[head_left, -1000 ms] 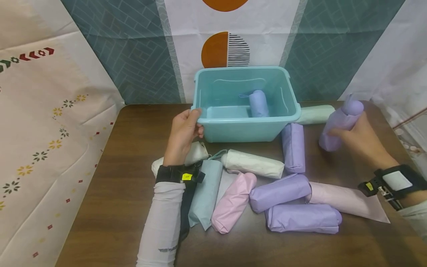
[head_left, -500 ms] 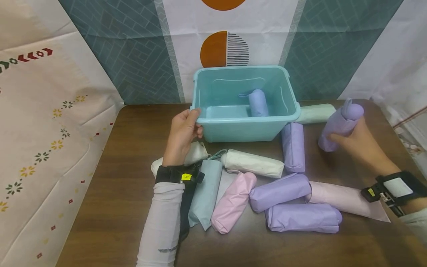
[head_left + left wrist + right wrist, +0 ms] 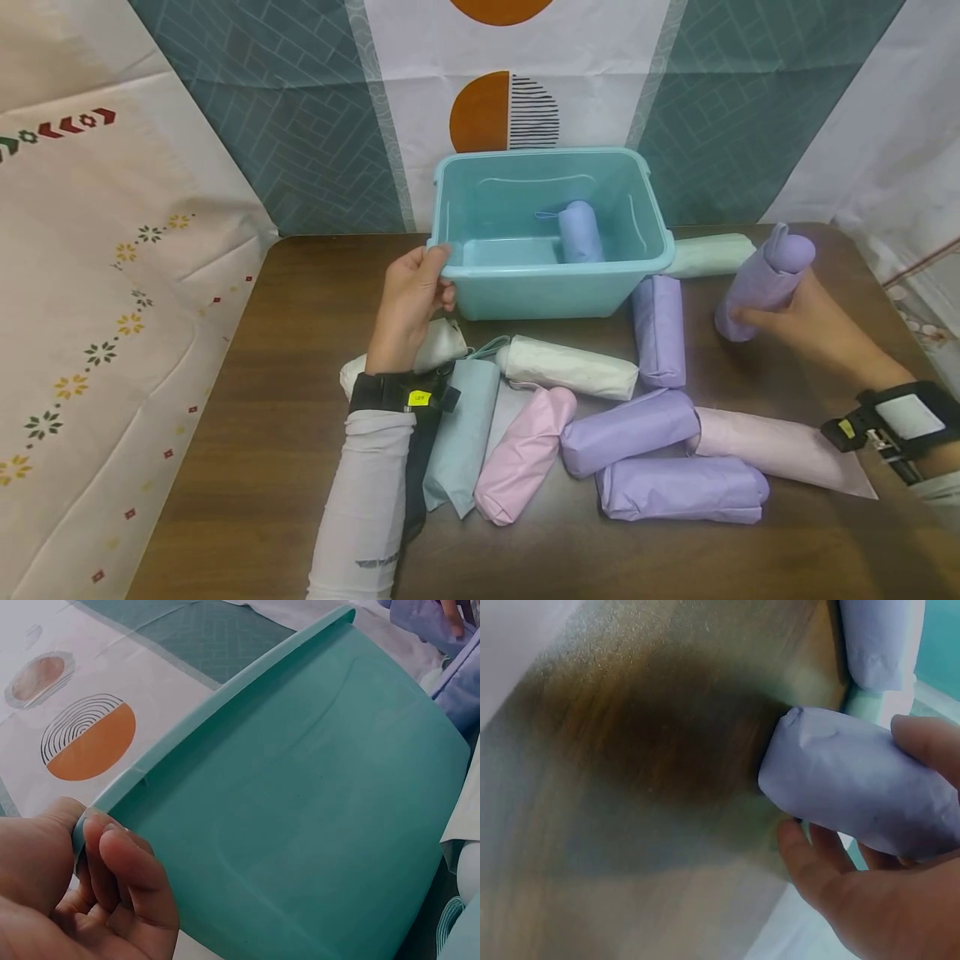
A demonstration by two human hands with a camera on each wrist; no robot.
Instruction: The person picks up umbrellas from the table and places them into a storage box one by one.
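Note:
My left hand pinches the near left corner of the rim of a teal plastic bin, thumb on top and fingers curled below. Inside the bin leans a blue-violet folded umbrella with a thin loop. On the right, my right hand grips a purple folded umbrella, which stands nearly upright with its rounded handle and strap loop on top. The right wrist view shows the lower end of this umbrella close to the tabletop; whether it touches, I cannot tell.
In front of the bin lie several folded umbrellas: white, pale blue, pink, pale pink and purple. Another purple one sits by the bin's near right corner. A pale green umbrella lies right of the bin.
The purple umbrella's top has tipped slightly toward me and left, its loop now plainer to see. My right wrist has shifted a little right and down. The left hand keeps its place.

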